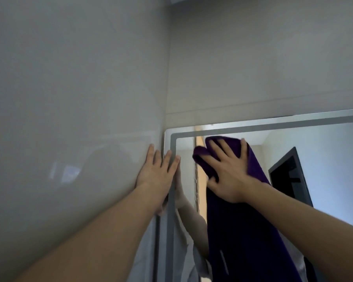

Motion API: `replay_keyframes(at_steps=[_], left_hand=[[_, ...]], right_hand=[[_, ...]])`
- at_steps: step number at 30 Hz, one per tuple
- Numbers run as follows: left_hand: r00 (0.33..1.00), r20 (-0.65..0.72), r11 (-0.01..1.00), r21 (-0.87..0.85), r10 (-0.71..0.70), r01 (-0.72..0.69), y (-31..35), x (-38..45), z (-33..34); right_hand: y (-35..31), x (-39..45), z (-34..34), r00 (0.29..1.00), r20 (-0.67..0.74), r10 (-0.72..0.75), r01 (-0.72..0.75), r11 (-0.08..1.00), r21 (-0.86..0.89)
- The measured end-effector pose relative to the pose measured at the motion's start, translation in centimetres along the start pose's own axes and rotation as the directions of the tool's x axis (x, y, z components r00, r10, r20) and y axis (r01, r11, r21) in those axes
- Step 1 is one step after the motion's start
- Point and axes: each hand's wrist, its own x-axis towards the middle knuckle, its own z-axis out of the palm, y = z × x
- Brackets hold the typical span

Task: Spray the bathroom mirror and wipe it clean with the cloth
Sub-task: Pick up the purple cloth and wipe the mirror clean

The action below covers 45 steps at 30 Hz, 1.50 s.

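The bathroom mirror (324,159) with a frosted grey border fills the lower right, and its top left corner meets the side wall. My right hand (226,169) lies flat with spread fingers on a purple cloth (238,231) and presses it against the glass near that corner. The cloth hangs down long below the hand. My left hand (157,171) rests open across the mirror's left edge, with fingers straight, partly on the wall and partly on the frame. No spray bottle is in view.
Glossy pale tiled walls (69,88) meet in a corner above the mirror. The mirror reflects my arms, a light garment and a dark doorway (289,178).
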Motion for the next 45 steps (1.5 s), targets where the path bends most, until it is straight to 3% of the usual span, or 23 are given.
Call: replay_keyframes(at_steps=[2, 6, 10, 13, 15, 17, 19, 24, 27, 34, 35, 38, 40, 41, 42, 43, 45], left_hand=[[1.0, 0.007, 0.998, 0.064, -0.027, 0.027, -0.7, 0.1, -1.0], [0.996, 0.004, 0.971, 0.22, -0.094, 0.091, -4.3, -0.6, -3.2], [0.998, 0.011, 0.956, 0.289, -0.058, 0.052, -6.7, -2.1, -3.9], [0.997, 0.06, 0.95, 0.31, -0.05, 0.029, -6.7, -2.7, -4.1], [0.997, 0.066, 0.951, 0.308, -0.048, 0.026, -6.7, -2.9, -4.2], [0.997, 0.063, 0.948, 0.319, -0.042, 0.02, -6.9, -3.2, -4.3], [0.996, 0.077, 0.945, 0.327, -0.035, 0.008, -6.8, -3.4, -4.5], [0.988, 0.151, 0.932, 0.362, -0.034, -0.023, -6.4, -3.7, -4.7], [0.985, 0.17, 0.931, 0.364, -0.034, -0.031, -6.6, -3.7, -4.7], [0.977, 0.207, 0.946, 0.322, -0.042, -0.028, -6.6, -4.3, -6.2], [0.975, 0.22, 0.948, 0.317, -0.037, -0.035, -6.6, -4.6, -6.3], [0.966, 0.255, 0.957, 0.291, -0.052, -0.026, -6.2, -5.1, -6.9], [0.962, 0.27, 0.972, 0.233, -0.05, -0.015, -5.8, -5.4, -7.9], [0.96, 0.277, 0.978, 0.206, -0.043, -0.015, -5.5, -5.5, -8.3], [0.96, 0.277, 0.981, 0.192, -0.038, -0.017, -5.3, -5.5, -8.4], [0.962, 0.27, 0.981, 0.195, -0.034, -0.02, -5.3, -5.4, -8.5], [0.968, 0.25, 0.971, 0.236, -0.037, -0.024, -5.1, -5.4, -8.3]], right_hand=[[-0.3, 3.3, -0.6, 0.998, 0.0, 0.058, -0.057, 0.998, -0.028], [-2.2, 7.1, 0.0, 0.999, -0.004, 0.034, -0.034, 0.999, -0.026], [-4.8, 8.4, 0.2, 0.999, 0.043, 0.028, -0.03, 0.999, 0.029], [-5.8, 7.0, 1.0, 0.984, 0.034, -0.174, 0.17, 0.982, 0.079], [-5.7, 5.5, 1.5, 0.938, 0.045, -0.342, 0.334, 0.933, 0.132], [-4.9, 5.3, 1.5, 0.916, 0.062, -0.396, 0.385, 0.912, 0.144], [-5.1, 6.5, 1.4, 0.939, 0.014, -0.345, 0.341, 0.934, 0.104], [-8.2, 10.2, 1.9, 0.999, 0.002, -0.035, 0.035, 0.994, 0.099], [-8.9, 9.8, 1.9, 1.0, 0.027, -0.007, 0.005, 0.995, 0.101], [-10.0, 0.8, 3.4, 0.992, 0.006, -0.127, 0.125, 0.979, 0.162], [-10.4, -1.7, 3.3, 0.981, 0.07, -0.181, 0.169, 0.974, 0.15], [-10.1, -5.8, 3.9, 0.849, 0.105, -0.519, 0.488, 0.843, 0.226], [-8.3, -3.8, 6.6, 0.788, -0.055, -0.613, 0.601, 0.747, 0.284], [-6.8, -2.7, 7.4, 0.843, -0.189, -0.503, 0.536, 0.76, 0.367], [-6.2, -2.5, 8.0, 0.867, -0.154, -0.475, 0.492, 0.763, 0.419], [-6.1, -3.4, 7.5, 0.887, -0.017, -0.462, 0.425, 0.802, 0.42], [-7.5, -6.1, 3.9, 0.955, 0.035, -0.296, 0.27, 0.91, 0.314]])
